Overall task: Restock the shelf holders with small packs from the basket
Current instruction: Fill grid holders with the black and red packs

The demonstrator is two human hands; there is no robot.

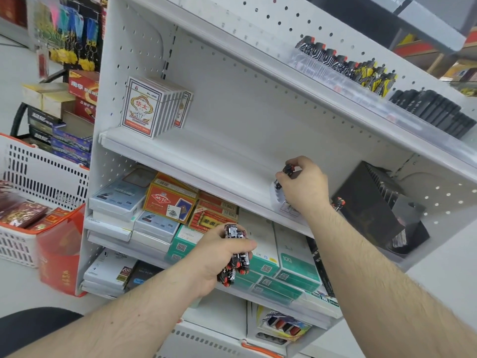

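The right hand [303, 186] pinched a small black, red-capped pack [288, 169] in curled fingers above a clear plastic holder [277, 196] at the front edge of the white metal shelf [196, 161]. The left hand [219, 257] gripped a bundle of black patterned packs [236, 251] below that edge. A white slotted plastic basket [31, 171] stood off the shelf's left end.

Bright, even indoor light, seemingly from overhead; no hard shadows. Soft shade under the white shelf [180, 153] boards. Mild glare on the clear holder strip [361, 91] at 2 o'clock. Strong wide-angle distortion: uprights lean and bow toward the edges. Motion blur on the red bag [59, 254] at 8 o'clock; corners soft, centre reasonably sharp.
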